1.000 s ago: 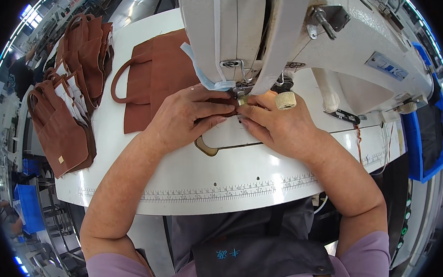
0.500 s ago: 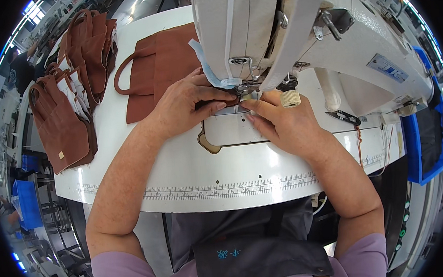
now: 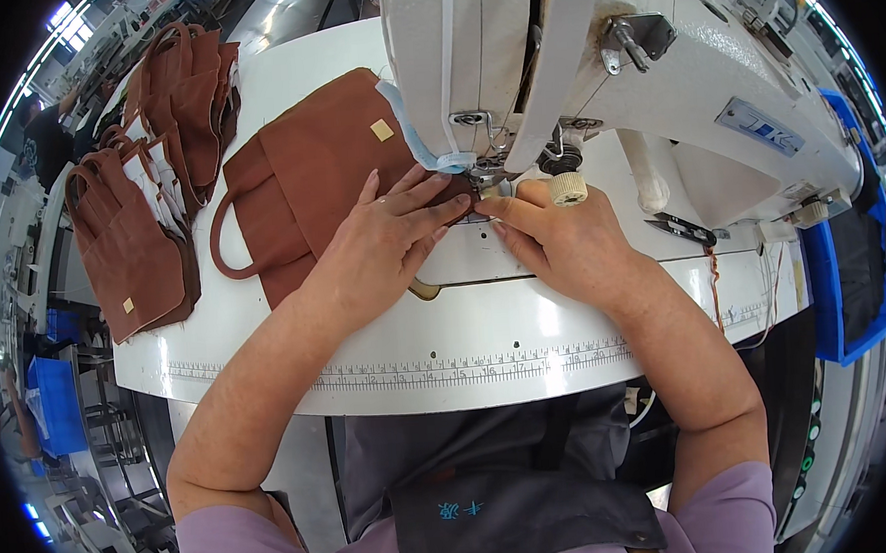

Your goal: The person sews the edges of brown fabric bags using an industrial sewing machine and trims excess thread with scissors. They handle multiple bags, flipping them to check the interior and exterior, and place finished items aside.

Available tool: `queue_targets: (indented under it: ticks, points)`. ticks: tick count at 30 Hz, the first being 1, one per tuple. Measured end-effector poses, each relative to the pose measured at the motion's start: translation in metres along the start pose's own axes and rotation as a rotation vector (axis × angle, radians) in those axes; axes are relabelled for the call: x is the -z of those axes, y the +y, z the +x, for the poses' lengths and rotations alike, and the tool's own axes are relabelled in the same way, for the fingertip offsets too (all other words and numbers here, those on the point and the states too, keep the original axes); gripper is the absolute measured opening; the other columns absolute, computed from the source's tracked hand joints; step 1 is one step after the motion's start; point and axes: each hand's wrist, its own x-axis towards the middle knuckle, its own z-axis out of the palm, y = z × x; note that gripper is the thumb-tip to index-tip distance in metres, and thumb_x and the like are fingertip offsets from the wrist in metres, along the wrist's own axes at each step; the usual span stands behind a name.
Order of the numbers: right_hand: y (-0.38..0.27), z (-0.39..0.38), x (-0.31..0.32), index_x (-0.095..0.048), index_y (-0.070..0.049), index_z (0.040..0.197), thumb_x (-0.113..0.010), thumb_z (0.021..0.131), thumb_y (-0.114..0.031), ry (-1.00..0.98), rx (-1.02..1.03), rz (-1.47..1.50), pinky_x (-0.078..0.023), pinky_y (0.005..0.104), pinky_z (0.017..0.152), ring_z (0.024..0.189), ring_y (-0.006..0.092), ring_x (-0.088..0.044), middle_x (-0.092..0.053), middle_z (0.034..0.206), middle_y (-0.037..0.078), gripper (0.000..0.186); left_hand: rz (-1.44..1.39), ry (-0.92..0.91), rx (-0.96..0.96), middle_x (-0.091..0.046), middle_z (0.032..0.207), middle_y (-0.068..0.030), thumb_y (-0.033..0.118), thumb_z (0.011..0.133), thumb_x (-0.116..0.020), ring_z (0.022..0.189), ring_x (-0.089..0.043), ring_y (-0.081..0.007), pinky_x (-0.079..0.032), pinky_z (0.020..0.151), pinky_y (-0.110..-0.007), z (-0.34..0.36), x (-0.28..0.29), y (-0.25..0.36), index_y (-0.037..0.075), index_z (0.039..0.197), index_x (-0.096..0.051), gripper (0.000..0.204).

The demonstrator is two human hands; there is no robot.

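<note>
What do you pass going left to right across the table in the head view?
Pile of brown bags → flat brown bag → left hand → right hand → small black snips → blue bin.

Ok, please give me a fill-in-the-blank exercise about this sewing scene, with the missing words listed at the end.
1. Both hands press a flat bag of ____ fabric under the needle area of the white sewing machine.
2. The left hand lies flat on the bag, and the right hand wears a beige ____ on one finger.
3. A printed ____ runs along the front edge of the white table.
4. More bags of the same colour are stacked on the person's ____ side.

Missing words: brown; thimble; ruler; left
</note>
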Motion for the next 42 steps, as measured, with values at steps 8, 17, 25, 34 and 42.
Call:
queue_targets:
  ticks: [8, 17, 25, 34, 42]
  points:
    - [-0.002, -0.001, 0.001, -0.075, -0.008, 0.104, -0.073, 0.085, -0.013, 0.012, -0.001, -0.013, -0.054, 0.0451, 0.067, 0.074, 0.0324, -0.068, -0.068, 0.081, 0.012, 0.019, 0.036, -0.002, -0.014, -0.062, 0.141, -0.0125, 0.009, 0.098, -0.06, 0.136, -0.053, -0.0381, -0.027, 0.123, -0.058, 0.002, 0.003, 0.0, 0.016, 0.134, -0.069, 0.038]
    - [-0.001, 0.001, 0.0, -0.075, -0.008, 0.106, -0.071, 0.087, -0.013, 0.008, -0.038, 0.025, -0.055, 0.0461, 0.07, 0.078, 0.0333, -0.069, -0.07, 0.084, 0.014, 0.02, 0.008, 0.035, -0.044, -0.064, 0.136, -0.0165, 0.01, 0.099, -0.058, 0.128, -0.058, -0.037, -0.026, 0.123, -0.056, 0.006, -0.001, -0.007, 0.012, 0.133, -0.069, 0.036]
    - [-0.002, 0.001, 0.003, -0.075, -0.007, 0.106, -0.071, 0.088, -0.013, 0.001, -0.052, 0.063, -0.055, 0.0464, 0.071, 0.079, 0.034, -0.069, -0.07, 0.085, 0.015, 0.019, 0.013, -0.006, -0.003, -0.062, 0.138, -0.0189, 0.009, 0.1, -0.056, 0.133, -0.053, -0.0377, -0.024, 0.123, -0.056, 0.006, 0.002, -0.002, 0.01, 0.135, -0.067, 0.037]
    - [0.008, -0.004, -0.005, -0.076, -0.012, 0.11, -0.07, 0.091, -0.019, -0.019, -0.072, 0.046, -0.055, 0.0468, 0.07, 0.077, 0.0354, -0.067, -0.066, 0.086, 0.014, 0.021, 0.252, -0.199, 0.089, -0.047, 0.155, -0.0215, 0.018, 0.105, -0.05, 0.144, -0.042, -0.043, -0.035, 0.118, -0.057, -0.016, 0.007, 0.041, 0.005, 0.15, -0.048, 0.047]
    - [0.01, -0.005, -0.008, -0.075, -0.015, 0.115, -0.07, 0.09, -0.019, 0.002, -0.025, -0.007, -0.056, 0.046, 0.07, 0.079, 0.0343, -0.068, -0.067, 0.089, 0.013, 0.026, 0.463, -0.301, -0.008, -0.054, 0.149, -0.0164, 0.043, 0.093, -0.067, 0.139, -0.051, -0.0332, -0.036, 0.116, -0.06, -0.017, 0.013, 0.06, 0.005, 0.145, -0.053, 0.066]
